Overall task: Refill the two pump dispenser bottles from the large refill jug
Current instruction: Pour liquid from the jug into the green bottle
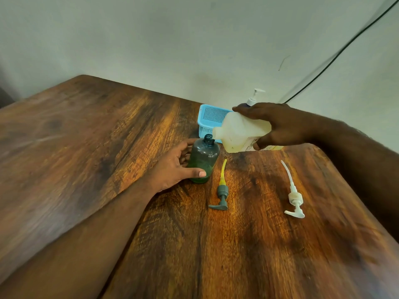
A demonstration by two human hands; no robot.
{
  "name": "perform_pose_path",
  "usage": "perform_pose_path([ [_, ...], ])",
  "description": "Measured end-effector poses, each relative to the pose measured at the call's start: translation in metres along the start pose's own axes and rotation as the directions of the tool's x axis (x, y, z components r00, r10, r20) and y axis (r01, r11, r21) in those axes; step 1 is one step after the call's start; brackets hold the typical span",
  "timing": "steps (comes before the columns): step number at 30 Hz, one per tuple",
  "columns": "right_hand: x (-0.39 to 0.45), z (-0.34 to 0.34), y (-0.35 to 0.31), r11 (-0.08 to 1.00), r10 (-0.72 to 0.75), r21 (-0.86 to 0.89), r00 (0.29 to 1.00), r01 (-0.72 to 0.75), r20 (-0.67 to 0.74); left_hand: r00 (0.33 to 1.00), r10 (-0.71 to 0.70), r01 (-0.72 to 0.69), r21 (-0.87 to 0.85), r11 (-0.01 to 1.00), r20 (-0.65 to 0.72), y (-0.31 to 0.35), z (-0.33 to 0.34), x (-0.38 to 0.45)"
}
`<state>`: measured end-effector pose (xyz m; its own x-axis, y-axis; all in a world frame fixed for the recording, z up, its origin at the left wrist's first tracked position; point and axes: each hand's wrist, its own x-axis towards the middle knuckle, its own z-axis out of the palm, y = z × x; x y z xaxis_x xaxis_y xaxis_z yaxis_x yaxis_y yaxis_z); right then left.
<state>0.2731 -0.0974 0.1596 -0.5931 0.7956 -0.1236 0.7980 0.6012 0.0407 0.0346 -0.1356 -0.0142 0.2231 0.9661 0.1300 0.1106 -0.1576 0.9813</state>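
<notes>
Just one head cam here, looking forward and down across the wooden table (86, 130) toward the far wall (151, 35). Pretty close in, wide-angle, both forearms reaching in from the near edge.

Both forearms are bare to the hands (172, 167), with no sleeves showing.

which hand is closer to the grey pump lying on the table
Left. The left hand grips the green bottle just left of the grey pump. The right hand holds the refill jug tilted, higher and farther back.
</notes>
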Motion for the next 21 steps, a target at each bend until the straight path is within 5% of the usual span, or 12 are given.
perform_pose_path([
  [21, 0.0026, -0.0026, 0.0029, 0.999, -0.007, -0.033, 1.0, 0.007, -0.003, 1.0, 0.0, 0.0, -0.012, 1.0, -0.003, -0.0024, 0.0001, 0.0014],
])
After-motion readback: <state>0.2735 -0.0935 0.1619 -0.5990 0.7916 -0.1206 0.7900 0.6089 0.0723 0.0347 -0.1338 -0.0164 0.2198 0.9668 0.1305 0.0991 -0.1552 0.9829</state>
